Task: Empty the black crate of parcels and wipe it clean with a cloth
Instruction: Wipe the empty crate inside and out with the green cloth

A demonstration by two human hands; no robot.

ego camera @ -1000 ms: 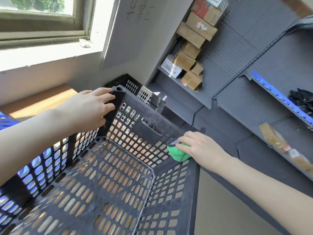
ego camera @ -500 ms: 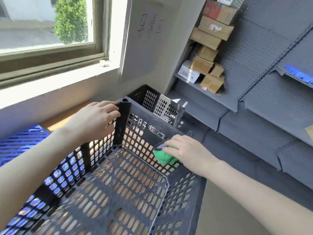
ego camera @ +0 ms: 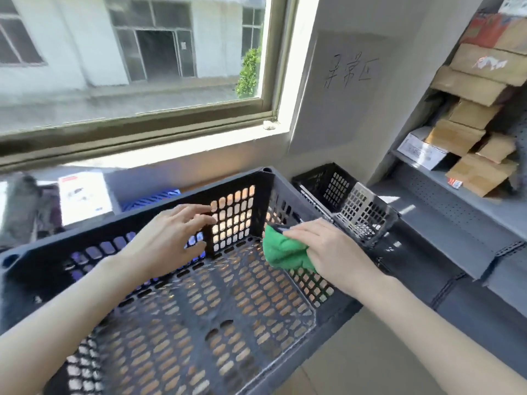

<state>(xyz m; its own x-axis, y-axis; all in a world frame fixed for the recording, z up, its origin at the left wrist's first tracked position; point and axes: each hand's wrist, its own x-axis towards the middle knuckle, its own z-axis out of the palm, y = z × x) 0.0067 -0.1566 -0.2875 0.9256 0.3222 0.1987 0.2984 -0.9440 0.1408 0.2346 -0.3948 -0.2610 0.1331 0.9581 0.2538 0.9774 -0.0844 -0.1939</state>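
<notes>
The black perforated crate (ego camera: 182,317) fills the lower middle of the head view, with no parcels inside. My right hand (ego camera: 328,249) holds a green cloth (ego camera: 285,252) against the inside of the crate's right wall, near the far right corner. My left hand (ego camera: 168,238) hovers inside the crate by the far wall, fingers spread and loose, holding nothing.
A second black crate (ego camera: 345,198) sits just beyond the far right corner on grey shelving (ego camera: 445,223). Cardboard parcels (ego camera: 470,115) are stacked on the shelf at upper right. A blue crate (ego camera: 151,198) and a white box (ego camera: 82,195) lie behind, under the window (ego camera: 137,67).
My left hand has let go of the crate's far corner and now floats open inside. My right hand has slid the cloth along the right wall. The view has lifted toward the window.
</notes>
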